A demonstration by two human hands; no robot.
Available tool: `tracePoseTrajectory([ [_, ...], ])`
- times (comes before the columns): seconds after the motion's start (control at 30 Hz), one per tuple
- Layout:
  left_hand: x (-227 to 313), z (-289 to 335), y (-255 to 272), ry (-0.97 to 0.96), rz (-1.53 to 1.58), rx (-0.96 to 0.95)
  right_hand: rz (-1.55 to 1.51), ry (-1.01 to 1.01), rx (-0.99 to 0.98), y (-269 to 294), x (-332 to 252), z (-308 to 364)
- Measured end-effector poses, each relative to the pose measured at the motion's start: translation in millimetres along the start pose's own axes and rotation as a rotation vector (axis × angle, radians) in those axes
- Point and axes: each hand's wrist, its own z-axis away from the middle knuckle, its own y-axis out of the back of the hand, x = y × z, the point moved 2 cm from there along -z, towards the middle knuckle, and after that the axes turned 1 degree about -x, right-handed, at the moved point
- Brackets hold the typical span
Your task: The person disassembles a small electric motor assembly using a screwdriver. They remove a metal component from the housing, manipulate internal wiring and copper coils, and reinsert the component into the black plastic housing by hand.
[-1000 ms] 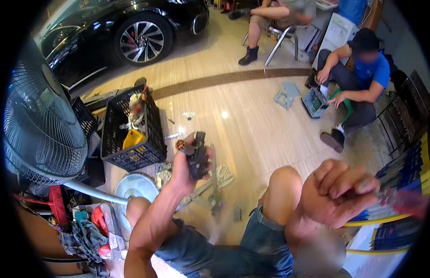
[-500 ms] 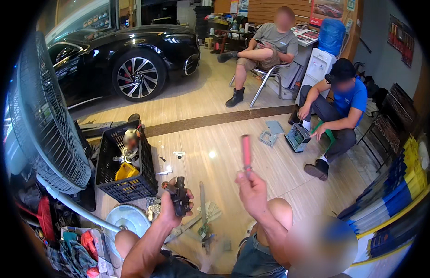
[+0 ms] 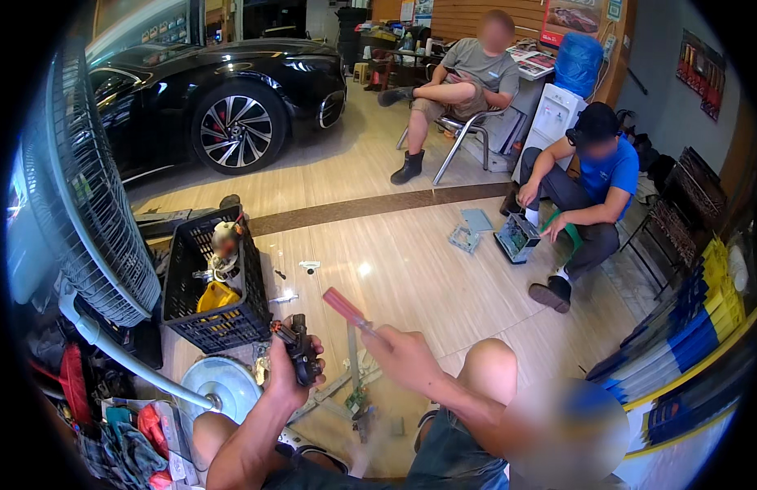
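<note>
My left hand (image 3: 284, 377) is wrapped round a black mechanical part (image 3: 300, 349) that has coppery bits at its upper end; what the part is I cannot make out. Just right of it, my right hand (image 3: 405, 358) grips a screwdriver (image 3: 343, 307) by its shaft end, so the red handle points up and to the left. The handle is apart from the black part, and its tip end is hidden in my fingers. Beneath my hands, a metal strip (image 3: 353, 356) and a small green circuit board (image 3: 356, 400) lie on the floor among other scraps.
A black plastic crate (image 3: 221, 327) of parts stands at the left, beside a standing fan (image 3: 109, 196) with a round base (image 3: 231, 377). At the right, a person in blue (image 3: 611, 175) sits by an opened metal box (image 3: 517, 238). Another person (image 3: 481, 69) sits on a chair near a black car (image 3: 223, 90).
My right hand has moved left and down, toward my left hand. The screwdriver has swung from upright to slanting left. The black part stays in my left hand.
</note>
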Motion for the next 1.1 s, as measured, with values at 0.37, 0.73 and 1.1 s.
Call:
tracePoseTrajectory([
  [0.37, -0.1, -13.4, -43.0, -0.101, -0.132, 0.017, -0.067, 0.127, 0.09, -5.2, -19.5, 5.1],
  [0.73, 3.0, -49.1, -56.5, -0.177, -0.207, 0.166, -0.099, 0.1, 0.113, 4.9, -16.4, 0.7],
  [1.1, 28.1, -47.4, -58.4, -0.488, -0.507, 0.206, -0.248, 0.098, 0.267, 25.5, -5.3, 2.0],
])
